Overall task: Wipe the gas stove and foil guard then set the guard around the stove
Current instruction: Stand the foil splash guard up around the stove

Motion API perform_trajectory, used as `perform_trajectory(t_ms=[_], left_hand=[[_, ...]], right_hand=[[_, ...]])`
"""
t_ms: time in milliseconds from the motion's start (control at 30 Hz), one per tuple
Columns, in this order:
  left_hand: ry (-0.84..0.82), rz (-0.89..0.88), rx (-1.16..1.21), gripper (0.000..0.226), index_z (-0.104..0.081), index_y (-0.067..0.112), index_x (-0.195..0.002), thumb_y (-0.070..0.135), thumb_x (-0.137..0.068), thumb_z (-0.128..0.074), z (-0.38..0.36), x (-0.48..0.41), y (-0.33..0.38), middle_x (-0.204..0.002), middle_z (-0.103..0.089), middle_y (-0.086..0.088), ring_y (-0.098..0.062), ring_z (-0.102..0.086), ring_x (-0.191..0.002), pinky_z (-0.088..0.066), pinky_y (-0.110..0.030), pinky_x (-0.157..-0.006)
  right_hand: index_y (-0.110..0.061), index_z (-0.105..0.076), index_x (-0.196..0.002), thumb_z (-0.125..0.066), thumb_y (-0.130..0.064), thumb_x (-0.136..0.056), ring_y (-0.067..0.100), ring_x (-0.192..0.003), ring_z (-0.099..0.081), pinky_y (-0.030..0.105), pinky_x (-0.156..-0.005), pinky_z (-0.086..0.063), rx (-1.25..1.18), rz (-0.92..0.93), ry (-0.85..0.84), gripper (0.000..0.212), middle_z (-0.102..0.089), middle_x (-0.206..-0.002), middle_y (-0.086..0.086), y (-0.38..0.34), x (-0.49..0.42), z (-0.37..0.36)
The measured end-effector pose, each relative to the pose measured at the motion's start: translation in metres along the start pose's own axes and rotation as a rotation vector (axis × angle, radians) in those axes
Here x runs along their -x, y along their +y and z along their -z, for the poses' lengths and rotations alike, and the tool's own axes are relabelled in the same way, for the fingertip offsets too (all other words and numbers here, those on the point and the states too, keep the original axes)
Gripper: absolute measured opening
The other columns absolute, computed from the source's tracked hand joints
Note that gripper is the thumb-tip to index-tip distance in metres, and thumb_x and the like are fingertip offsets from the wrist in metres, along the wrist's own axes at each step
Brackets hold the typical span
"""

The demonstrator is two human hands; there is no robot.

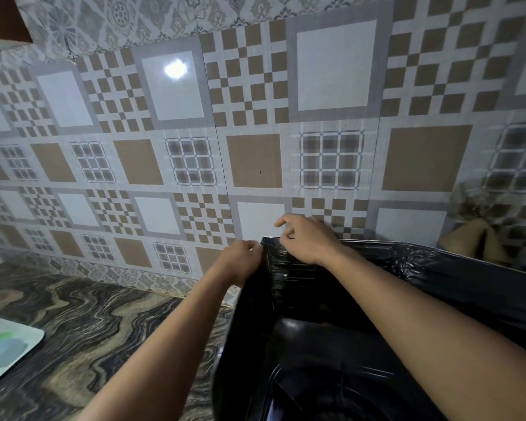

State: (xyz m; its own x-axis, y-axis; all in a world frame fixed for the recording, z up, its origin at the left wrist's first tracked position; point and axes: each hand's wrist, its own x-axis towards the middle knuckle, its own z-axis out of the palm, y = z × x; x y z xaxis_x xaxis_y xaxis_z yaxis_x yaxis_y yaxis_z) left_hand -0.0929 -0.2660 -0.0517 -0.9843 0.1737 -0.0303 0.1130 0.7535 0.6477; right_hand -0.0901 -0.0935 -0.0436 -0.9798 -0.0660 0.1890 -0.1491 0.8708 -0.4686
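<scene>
Guard point(438, 268) is up and standing around the stove point(316, 360), close to the tiled wall point(255, 117) at the back edge of the counter point(73, 314). It looks dark and glossy here, wrinkled like foil; a back panel runs along the wall and a left side panel comes forward toward the camera.

Both hands are at the guard's top back-left corner, where those two panels fold. Left hand point(240, 256) has fingers curled and pinched on the top edge of the side panel. Right hand point(304, 238) lies over the back panel's top edge, fingers loosely bent, index finger lifted free; can't tell whether it actually grips the edge or just steadies it.

My read: the corner is the hinge, so holding it from both sides sets the fold angle and keeps thin sheet upright while it's squared to the wall. Wiping looks done; this is the final placement step.

Stove is mostly hidden by the forearms, only a dark shiny top showing inside the guard. A pale board point(6, 350) lies at the counter's left edge, well apart.
</scene>
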Motion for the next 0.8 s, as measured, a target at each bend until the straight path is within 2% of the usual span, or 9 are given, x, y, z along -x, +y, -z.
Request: perform_trajectory(t_ms=[100,200,333,467,600,700,800], left_hand=[[0.003,-0.022,-0.043,0.042,-0.067,0.002,-0.098,0.031,-0.101,-0.037,0.004,0.004,-0.001,-0.103,-0.069,-0.014,-0.031,-0.061,-0.101,-0.047,-0.037,-0.090],[0.015,-0.012,-0.070,0.041,-0.068,0.003,-0.106,0.031,-0.100,-0.040,0.011,0.005,-0.002,-0.110,-0.068,-0.014,-0.031,-0.060,-0.107,-0.046,-0.039,-0.096],[0.081,0.003,-0.149,0.049,-0.053,0.011,-0.137,0.036,-0.096,-0.046,0.017,0.009,0.013,-0.141,-0.054,-0.013,-0.032,-0.049,-0.129,-0.038,-0.043,-0.110],[0.156,-0.063,-0.164,0.052,-0.051,0.020,-0.139,0.037,-0.090,-0.049,0.014,0.019,0.049,-0.130,-0.064,-0.007,-0.030,-0.056,-0.121,-0.044,-0.041,-0.103],[0.182,-0.202,-0.165,0.047,-0.058,0.026,-0.131,0.041,-0.086,-0.053,-0.007,0.027,0.094,-0.119,-0.069,-0.004,-0.028,-0.061,-0.110,-0.050,-0.042,-0.095],[0.134,-0.323,-0.168,0.039,-0.065,0.027,-0.120,0.040,-0.084,-0.056,-0.034,0.027,0.128,-0.113,-0.070,-0.002,-0.026,-0.064,-0.104,-0.053,-0.043,-0.090],[0.081,-0.403,-0.217,0.036,-0.068,0.024,-0.118,0.035,-0.085,-0.059,-0.060,0.024,0.150,-0.113,-0.071,0.000,-0.022,-0.066,-0.102,-0.055,-0.042,-0.090]], right_hand=[[-0.034,-0.059,-0.129,-0.049,-0.031,-0.096,0.020,-0.103,-0.068,0.046,-0.096,-0.053,0.017,0.020,0.051,0.035,-0.073,-0.116,-0.006,0.009,0.013,0.019],[-0.036,-0.062,-0.125,-0.048,-0.034,-0.095,0.017,-0.098,-0.069,0.047,-0.098,-0.052,0.068,0.025,0.095,0.032,-0.073,-0.117,-0.008,0.024,0.030,0.042],[-0.034,-0.067,-0.119,-0.051,-0.027,-0.094,0.016,-0.089,-0.065,0.045,-0.092,-0.055,0.134,-0.008,0.176,0.030,-0.073,-0.112,-0.007,0.054,0.063,0.081],[-0.032,-0.071,-0.113,-0.053,-0.026,-0.092,0.021,-0.097,-0.068,0.042,-0.090,-0.055,0.220,-0.086,0.204,0.029,-0.074,-0.112,-0.005,0.084,0.094,0.115],[-0.031,-0.073,-0.111,-0.060,-0.023,-0.090,0.021,-0.098,-0.068,0.036,-0.087,-0.056,0.283,-0.165,0.177,0.026,-0.074,-0.114,-0.001,0.108,0.116,0.133],[-0.032,-0.073,-0.115,-0.063,-0.023,-0.089,0.028,-0.108,-0.067,0.034,-0.091,-0.052,0.340,-0.195,0.138,0.029,-0.071,-0.120,0.003,0.127,0.127,0.136],[-0.032,-0.071,-0.118,-0.064,-0.028,-0.093,0.031,-0.116,-0.059,0.035,-0.094,-0.044,0.374,-0.180,0.113,0.026,-0.070,-0.118,0.003,0.141,0.131,0.129]])
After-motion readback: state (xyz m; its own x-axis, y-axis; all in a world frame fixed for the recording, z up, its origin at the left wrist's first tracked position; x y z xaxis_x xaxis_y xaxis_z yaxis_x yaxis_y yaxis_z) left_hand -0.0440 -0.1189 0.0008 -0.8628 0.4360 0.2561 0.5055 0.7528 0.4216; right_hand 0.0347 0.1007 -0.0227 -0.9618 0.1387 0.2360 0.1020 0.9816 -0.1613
